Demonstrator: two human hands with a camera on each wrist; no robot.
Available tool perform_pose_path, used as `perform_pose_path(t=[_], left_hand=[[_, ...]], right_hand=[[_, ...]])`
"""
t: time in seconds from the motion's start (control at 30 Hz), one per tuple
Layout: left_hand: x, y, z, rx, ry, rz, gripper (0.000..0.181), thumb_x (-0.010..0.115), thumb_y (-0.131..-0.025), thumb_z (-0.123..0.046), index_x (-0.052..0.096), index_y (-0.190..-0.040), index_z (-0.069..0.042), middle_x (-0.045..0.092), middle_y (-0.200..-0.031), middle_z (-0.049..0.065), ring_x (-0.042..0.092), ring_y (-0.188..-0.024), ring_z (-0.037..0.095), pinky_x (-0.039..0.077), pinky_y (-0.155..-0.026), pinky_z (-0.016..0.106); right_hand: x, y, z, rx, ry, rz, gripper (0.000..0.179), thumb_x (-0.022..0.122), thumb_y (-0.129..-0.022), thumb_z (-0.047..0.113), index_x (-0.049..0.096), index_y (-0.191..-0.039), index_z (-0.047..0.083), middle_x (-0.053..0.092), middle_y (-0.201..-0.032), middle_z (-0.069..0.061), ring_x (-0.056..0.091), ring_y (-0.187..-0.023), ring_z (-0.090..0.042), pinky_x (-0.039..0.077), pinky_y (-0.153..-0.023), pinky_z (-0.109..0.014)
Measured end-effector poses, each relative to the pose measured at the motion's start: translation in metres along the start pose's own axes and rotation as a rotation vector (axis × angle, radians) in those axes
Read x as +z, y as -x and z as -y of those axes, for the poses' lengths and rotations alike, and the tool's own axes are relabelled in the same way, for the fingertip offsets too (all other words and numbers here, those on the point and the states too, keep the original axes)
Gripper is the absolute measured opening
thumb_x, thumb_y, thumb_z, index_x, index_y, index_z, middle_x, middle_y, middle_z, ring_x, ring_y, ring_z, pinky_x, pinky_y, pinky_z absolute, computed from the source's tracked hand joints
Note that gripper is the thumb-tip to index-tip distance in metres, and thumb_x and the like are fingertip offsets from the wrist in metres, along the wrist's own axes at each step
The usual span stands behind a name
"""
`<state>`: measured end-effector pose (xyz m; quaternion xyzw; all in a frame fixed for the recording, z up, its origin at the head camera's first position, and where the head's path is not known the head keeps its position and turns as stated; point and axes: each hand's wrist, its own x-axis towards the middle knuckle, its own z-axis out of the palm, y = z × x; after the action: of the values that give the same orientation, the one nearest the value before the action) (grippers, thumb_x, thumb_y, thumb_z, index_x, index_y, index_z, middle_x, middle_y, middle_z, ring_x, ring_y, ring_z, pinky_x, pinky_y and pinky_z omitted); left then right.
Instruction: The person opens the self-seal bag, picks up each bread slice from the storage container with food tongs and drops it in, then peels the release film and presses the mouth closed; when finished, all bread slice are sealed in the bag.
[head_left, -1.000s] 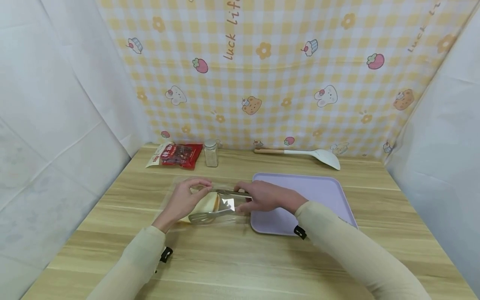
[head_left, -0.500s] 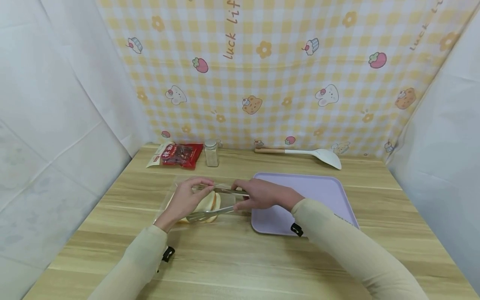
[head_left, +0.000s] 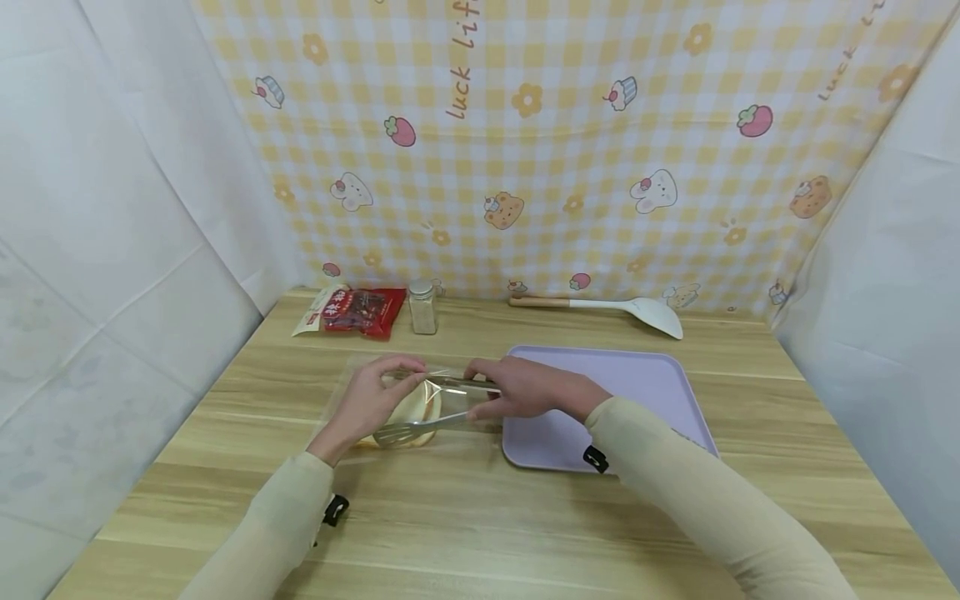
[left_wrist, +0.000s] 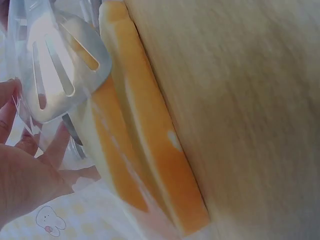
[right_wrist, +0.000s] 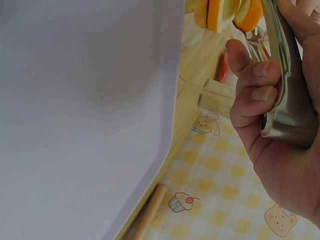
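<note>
At the left middle of the table, slices of bread [head_left: 411, 410] lie inside a clear plastic bag [head_left: 454, 393]. My left hand [head_left: 369, 402] pinches the bag's upper edge between thumb and fingers. With my right hand [head_left: 528, 388] I hold metal tongs [head_left: 442, 422] whose arms are spread and point left to the bread. Their slotted head [left_wrist: 75, 52] lies close against the orange-brown crust [left_wrist: 167, 170] in the left wrist view. The right wrist view shows fingers curled round the tongs' bent end [right_wrist: 295, 122].
A lilac tray [head_left: 607, 367] is beneath and beside the right forearm. Along the back stand a red snack packet [head_left: 366, 310], a small glass jar [head_left: 423, 312] with a metal lid and a white-headed turner [head_left: 651, 314] with a wooden handle. A checked cloth [head_left: 525, 150] hangs behind.
My right hand and the tongs have shifted slightly left over the bread since a second ago. The film's glare has changed; my left hand keeps its pinch almost in place.
</note>
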<state>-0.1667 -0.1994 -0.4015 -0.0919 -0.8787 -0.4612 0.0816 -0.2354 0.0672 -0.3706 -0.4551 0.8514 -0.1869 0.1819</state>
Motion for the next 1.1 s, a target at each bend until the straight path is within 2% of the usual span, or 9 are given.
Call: perform_pose_path(t=[0.27,0.47,0.83,1.1], left_hand=[[0.001,-0.001,0.001,-0.006,-0.002,0.0,0.017,0.073,-0.101,-0.02,0.079,-0.114,-0.009,0.075,-0.129,0.011,0.064,-0.13,0.034,0.053,-0.105,0.058],[0.002,-0.001,0.0,-0.006,-0.007,0.001,0.017,0.073,-0.101,-0.018,0.079,-0.114,-0.008,0.075,-0.128,0.012,0.063,-0.131,0.035,0.05,-0.11,0.059],[0.002,-0.001,0.003,-0.012,0.003,0.003,0.016,0.072,-0.101,-0.016,0.078,-0.113,-0.008,0.075,-0.128,0.014,0.063,-0.132,0.037,0.046,-0.115,0.06],[0.001,-0.001,0.003,-0.005,-0.003,-0.004,0.015,0.072,-0.101,-0.015,0.078,-0.113,-0.008,0.073,-0.131,0.015,0.061,-0.134,0.039,0.044,-0.117,0.06]], right_hand=[[0.002,0.003,-0.003,0.011,-0.005,-0.004,0.054,0.071,-0.101,0.048,0.054,-0.14,0.014,0.065,-0.086,0.002,0.055,-0.07,-0.009,0.049,-0.066,-0.027],[0.006,0.007,-0.01,0.042,-0.012,-0.008,0.056,0.071,-0.1,0.048,0.054,-0.142,0.016,0.064,-0.091,0.003,0.058,-0.077,-0.01,0.051,-0.072,-0.03],[0.005,0.008,-0.008,0.049,-0.02,-0.009,0.069,0.074,-0.097,0.051,0.049,-0.149,0.014,0.069,-0.086,0.008,0.064,-0.07,-0.007,0.054,-0.068,-0.028],[0.005,0.011,-0.008,0.071,-0.008,-0.017,0.074,0.075,-0.095,0.054,0.048,-0.152,0.016,0.07,-0.085,0.01,0.064,-0.072,-0.006,0.054,-0.071,-0.028]])
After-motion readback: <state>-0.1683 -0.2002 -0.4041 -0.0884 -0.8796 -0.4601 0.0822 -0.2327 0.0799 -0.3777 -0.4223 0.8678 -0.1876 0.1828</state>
